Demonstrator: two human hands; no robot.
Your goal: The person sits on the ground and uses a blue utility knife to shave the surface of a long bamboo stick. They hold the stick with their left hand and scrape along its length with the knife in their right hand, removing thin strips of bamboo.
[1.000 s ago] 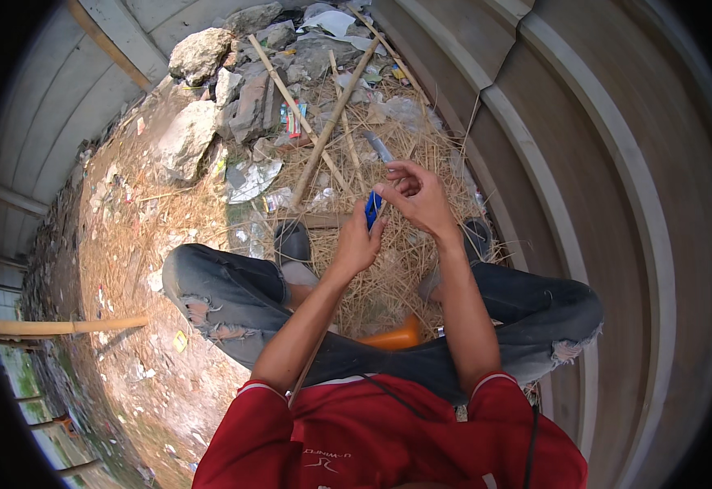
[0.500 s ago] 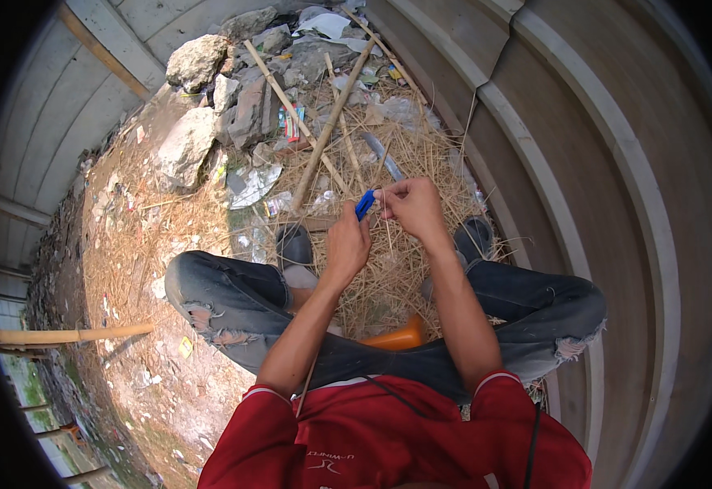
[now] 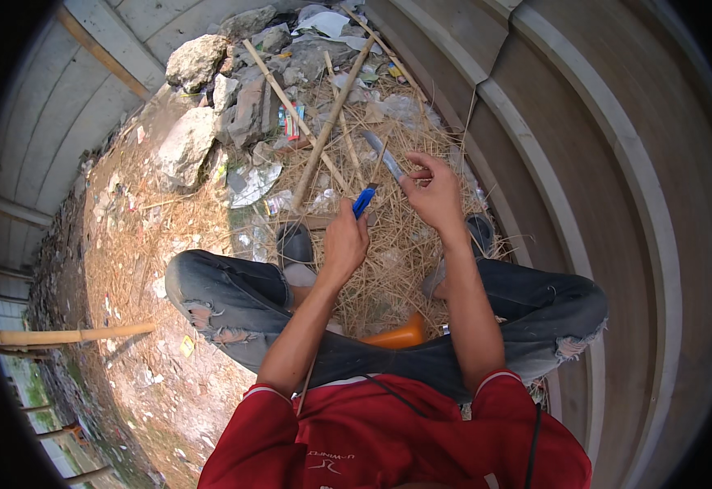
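Observation:
My left hand (image 3: pixel 345 242) is closed around a blue utility knife (image 3: pixel 363 201), its short dark blade pointing up and away from me. To its right, my right hand (image 3: pixel 436 194) is raised with fingers apart and nothing visible in it. Behind the right thumb, a long silvery blade (image 3: pixel 382 153) lies on the straw, its near end partly covered by that hand. A thin brown stick (image 3: pixel 383 151) shows just beyond the utility knife's tip, crossing in front of the long blade.
Straw (image 3: pixel 388 269) covers the ground between my bent legs, with an orange plastic object (image 3: pixel 397 335) close to me. Bamboo poles (image 3: pixel 336 122) lie crossed ahead. Rocks (image 3: pixel 186 147) and litter sit at the far left. A corrugated wall (image 3: pixel 568 179) closes the right side.
My right hand has moved away from the utility knife, to the right and slightly farther out, and its fingers have opened. The knife's dark blade now shows; my left hand has barely moved.

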